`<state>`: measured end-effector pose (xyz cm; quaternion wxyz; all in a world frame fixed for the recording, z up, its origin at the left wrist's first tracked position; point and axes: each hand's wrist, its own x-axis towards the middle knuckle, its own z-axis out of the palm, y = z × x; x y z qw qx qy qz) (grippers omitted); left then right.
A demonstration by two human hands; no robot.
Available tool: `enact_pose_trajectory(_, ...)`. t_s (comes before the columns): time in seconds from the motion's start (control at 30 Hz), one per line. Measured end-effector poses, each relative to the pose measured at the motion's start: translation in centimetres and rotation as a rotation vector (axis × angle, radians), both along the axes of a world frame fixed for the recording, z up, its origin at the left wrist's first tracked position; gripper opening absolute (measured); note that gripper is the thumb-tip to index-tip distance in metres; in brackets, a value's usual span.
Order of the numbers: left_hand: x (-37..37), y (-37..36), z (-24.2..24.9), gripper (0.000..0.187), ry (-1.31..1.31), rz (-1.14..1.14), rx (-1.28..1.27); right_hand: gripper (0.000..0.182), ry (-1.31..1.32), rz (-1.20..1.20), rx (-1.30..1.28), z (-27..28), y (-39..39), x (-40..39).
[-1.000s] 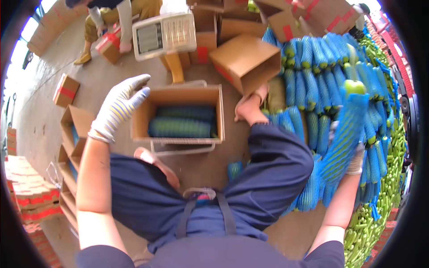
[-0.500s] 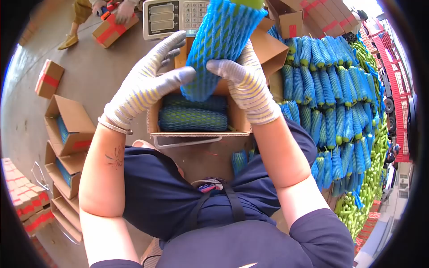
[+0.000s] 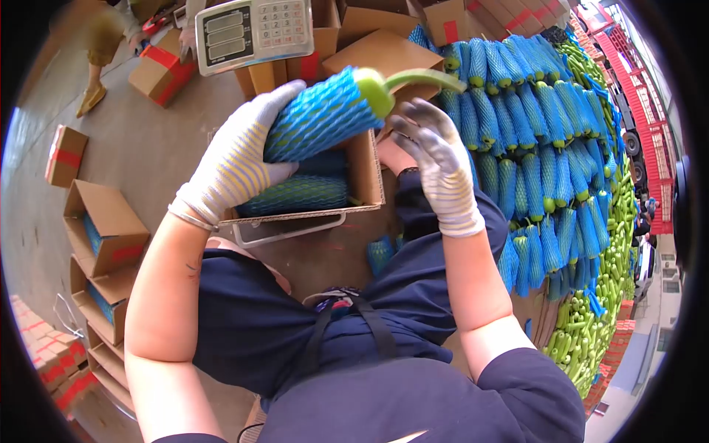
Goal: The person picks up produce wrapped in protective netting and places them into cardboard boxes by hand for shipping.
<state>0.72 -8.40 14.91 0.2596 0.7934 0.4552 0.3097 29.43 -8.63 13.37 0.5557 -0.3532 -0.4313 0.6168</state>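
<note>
A green gourd in blue foam netting (image 3: pixel 325 114) is gripped around its far end by my gloved left hand (image 3: pixel 240 151); its bare green end and long stem point right. My gloved right hand (image 3: pixel 442 159) is just right of the gourd, fingers apart, holding nothing, close to the stem. Below the held gourd is an open cardboard box (image 3: pixel 367 173), in which netted gourds (image 3: pixel 295 193) lie sideways, partly hidden by my left hand and the held gourd.
A scale display with a keypad (image 3: pixel 255 33) stands beyond the box. Rows of netted gourds (image 3: pixel 546 111) and loose green gourds (image 3: pixel 591 325) are at right. Open boxes (image 3: pixel 107 229) stand at left. A co-worker's hand (image 3: pixel 188 44) is near a red-taped box (image 3: pixel 159 74).
The netted gourd has swung from nearly upright to slanting right, its stem now showing. My right hand has come away from it and opened. The view has shifted, moving the box left.
</note>
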Motion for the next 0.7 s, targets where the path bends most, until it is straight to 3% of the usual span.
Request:
enact_pose_trajectory(0.33, 1.0, 1.1, -4.0, 0.088, 0.325, -0.068, -0.057, 0.047, -0.101, -0.312, -0.093, -6.6, -4.0, 10.6)
enact_pose_trajectory(0.6, 1.9, 0.9, -4.7, 0.087, 0.575, -0.007, -0.142, 0.045, -0.083, -0.314, -0.112, -8.3, -4.7, 11.8)
enact_pose_trajectory(0.7, 2.0, 0.5, -3.5, 0.079, 0.474, -0.041, -0.053, 0.044, -0.198, -0.317, -0.095, -8.7, -4.7, 11.4)
